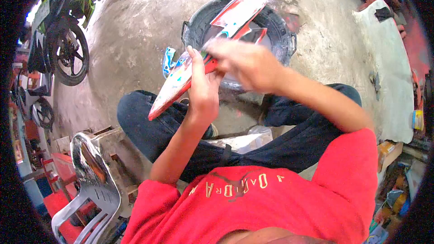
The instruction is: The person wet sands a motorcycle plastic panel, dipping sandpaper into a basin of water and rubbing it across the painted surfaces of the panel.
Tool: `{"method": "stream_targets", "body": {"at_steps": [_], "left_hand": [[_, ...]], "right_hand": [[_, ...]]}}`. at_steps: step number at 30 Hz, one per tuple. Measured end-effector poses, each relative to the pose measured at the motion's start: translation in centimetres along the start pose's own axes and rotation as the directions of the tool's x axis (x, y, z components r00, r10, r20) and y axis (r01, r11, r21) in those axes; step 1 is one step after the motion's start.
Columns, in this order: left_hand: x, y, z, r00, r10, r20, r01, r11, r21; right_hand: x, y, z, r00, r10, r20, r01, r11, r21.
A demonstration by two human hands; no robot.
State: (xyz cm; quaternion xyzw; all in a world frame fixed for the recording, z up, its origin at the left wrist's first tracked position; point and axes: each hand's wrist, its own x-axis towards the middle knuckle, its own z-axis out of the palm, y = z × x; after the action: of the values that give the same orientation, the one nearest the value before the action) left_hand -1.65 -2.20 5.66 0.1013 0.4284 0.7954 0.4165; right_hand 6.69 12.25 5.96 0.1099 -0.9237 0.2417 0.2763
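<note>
My left hand [204, 95] is closed around the edge of a long motorcycle body panel [174, 83], with the thumb along its upper face. The panel is patchy white with blue marks and red edges. It is tilted, with its narrow end near my knee. My right hand [251, 65] is curled against the panel's middle and blurred by motion; whatever is in its fingers is hidden. Beyond my hands, a white and red panel section [239, 14] extends over a dark round basin [195, 21]. Whether it joins the held part is hidden. A blue and white piece [168, 61] shows beside the panel.
A motorcycle wheel [70, 52] stands at upper left. A worn grey plastic chair [97, 176] is at lower left. A large pale panel [386, 72] lies along the right, near assorted clutter. Concrete floor [135, 22] surrounds the basin.
</note>
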Motion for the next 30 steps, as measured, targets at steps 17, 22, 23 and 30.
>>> {"method": "stream_targets", "body": {"at_steps": [17,22,23,30], "left_hand": [[-0.4,0.3,1.2,0.997,0.012,-0.073,-0.008,0.999,0.052],[0.3,-0.4,0.4,0.998,0.035,-0.047,-0.035,0.999,-0.002],[0.1,-0.6,0.4,0.998,0.041,-0.056,-0.041,0.999,-0.004],[-0.7,0.0,0.8,0.997,0.071,0.001,-0.071,0.997,0.008]], "right_hand": [[-0.4,6.4,-1.5,0.866,0.497,0.049,-0.491,0.866,-0.096],[-0.7,-0.2,0.1,0.999,-0.044,0.008,0.045,0.998,-0.034],[-0.5,-0.9,-0.2,0.988,-0.153,0.008,0.153,0.988,-0.008],[0.1,2.2,-1.1,0.968,0.214,0.130,-0.199,0.973,-0.115]]}}
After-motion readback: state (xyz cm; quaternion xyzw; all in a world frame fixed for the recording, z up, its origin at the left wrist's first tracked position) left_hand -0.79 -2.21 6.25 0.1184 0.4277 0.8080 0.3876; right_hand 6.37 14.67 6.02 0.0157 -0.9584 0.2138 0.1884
